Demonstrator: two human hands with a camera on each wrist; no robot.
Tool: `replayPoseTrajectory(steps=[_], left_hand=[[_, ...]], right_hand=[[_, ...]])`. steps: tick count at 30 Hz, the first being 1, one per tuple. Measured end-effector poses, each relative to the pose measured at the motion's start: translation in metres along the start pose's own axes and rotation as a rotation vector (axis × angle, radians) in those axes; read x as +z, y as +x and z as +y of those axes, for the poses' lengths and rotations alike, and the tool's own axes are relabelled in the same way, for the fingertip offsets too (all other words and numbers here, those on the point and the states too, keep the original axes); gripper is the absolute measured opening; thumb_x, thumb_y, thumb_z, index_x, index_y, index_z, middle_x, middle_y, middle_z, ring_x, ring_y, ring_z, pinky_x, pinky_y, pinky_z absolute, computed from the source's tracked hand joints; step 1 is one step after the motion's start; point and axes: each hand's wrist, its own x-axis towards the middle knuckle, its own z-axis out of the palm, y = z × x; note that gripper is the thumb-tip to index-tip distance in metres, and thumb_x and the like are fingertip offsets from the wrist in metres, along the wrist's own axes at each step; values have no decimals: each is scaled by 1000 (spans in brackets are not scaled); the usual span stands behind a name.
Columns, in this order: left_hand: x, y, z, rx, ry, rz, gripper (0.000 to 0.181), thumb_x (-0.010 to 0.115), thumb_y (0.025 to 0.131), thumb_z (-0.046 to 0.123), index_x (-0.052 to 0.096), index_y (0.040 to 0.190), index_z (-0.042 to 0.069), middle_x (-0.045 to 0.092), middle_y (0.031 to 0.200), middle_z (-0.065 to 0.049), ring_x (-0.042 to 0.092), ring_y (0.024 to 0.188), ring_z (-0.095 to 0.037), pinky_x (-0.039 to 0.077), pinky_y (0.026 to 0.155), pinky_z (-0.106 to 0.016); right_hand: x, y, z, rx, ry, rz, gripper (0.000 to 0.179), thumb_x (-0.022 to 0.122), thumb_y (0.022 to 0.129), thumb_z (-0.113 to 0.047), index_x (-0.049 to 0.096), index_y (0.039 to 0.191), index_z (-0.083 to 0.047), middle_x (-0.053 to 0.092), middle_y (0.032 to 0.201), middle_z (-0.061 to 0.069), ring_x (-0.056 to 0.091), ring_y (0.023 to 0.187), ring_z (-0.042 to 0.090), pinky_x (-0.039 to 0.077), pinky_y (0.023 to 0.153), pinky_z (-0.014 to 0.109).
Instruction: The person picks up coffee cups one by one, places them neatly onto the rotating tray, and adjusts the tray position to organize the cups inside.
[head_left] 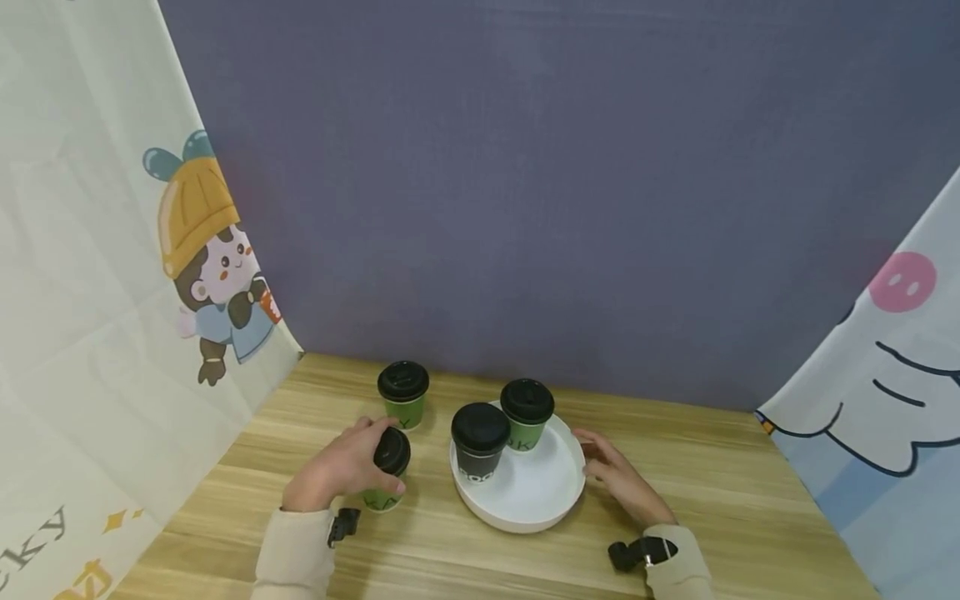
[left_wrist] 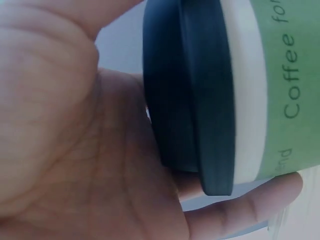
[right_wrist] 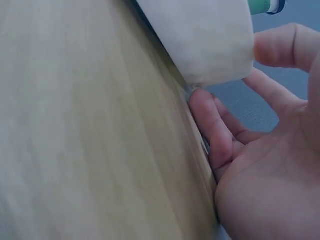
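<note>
Three cameras, one wooden tabletop (head_left: 457,567)

From well back, the head camera looks forward and down. The left-wrist view peers close past the palm (left_wrist: 112,160) at a green-banded coffee cup (left_wrist: 290,90); the right's, tilted, closely faces what seems the white dish (right_wrist: 205,42). Head view shares both.

To the left of the white dish (head_left: 543,487), the left hand (head_left: 341,467) was held back upward, thumb and fingers curved in a grip. The right hand (head_left: 618,479) was placed at the dish's right side, fingers loosely bent, fingertips rested against it.
</note>
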Motion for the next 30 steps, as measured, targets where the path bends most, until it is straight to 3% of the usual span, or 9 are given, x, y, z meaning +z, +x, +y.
replayPoseTrajectory(steps=[5, 13, 23, 30], left_hand=[[-1, 0, 0, 23, 5, 44, 103, 97, 64, 31, 46, 149, 3, 55, 138, -23, 60, 121, -38, 50, 100, -56], [-3, -1, 5, 39, -10, 61, 111, 96, 68, 33, 36, 150, -10, 50, 148, -27, 52, 135, -43, 44, 110, -57], [-3, -7, 14, 55, -50, 55, 104, 95, 69, 37, 39, 147, -2, 54, 145, -25, 53, 134, -38, 46, 108, -56], [-4, -6, 27, 64, -81, 66, 100, 95, 69, 39, 41, 144, 3, 58, 139, -20, 58, 126, -34, 48, 102, -54]], right_hand=[[3, 2, -1, 18, -22, 34, 49, 56, 104, -20, 44, 151, -13, 54, 138, 22, 56, 116, 20, 46, 92, 34], [5, 3, -1, 29, -24, 74, 40, 53, 107, -23, 48, 144, -9, 57, 134, 19, 56, 110, 14, 47, 88, 29], [1, 2, -3, 53, -16, 67, 37, 53, 106, -18, 49, 141, -10, 55, 136, 19, 54, 111, 17, 44, 90, 30], [-8, 8, -2, 34, -15, 21, 45, 57, 101, -14, 47, 145, -11, 54, 137, 21, 52, 112, 20, 38, 87, 33]])
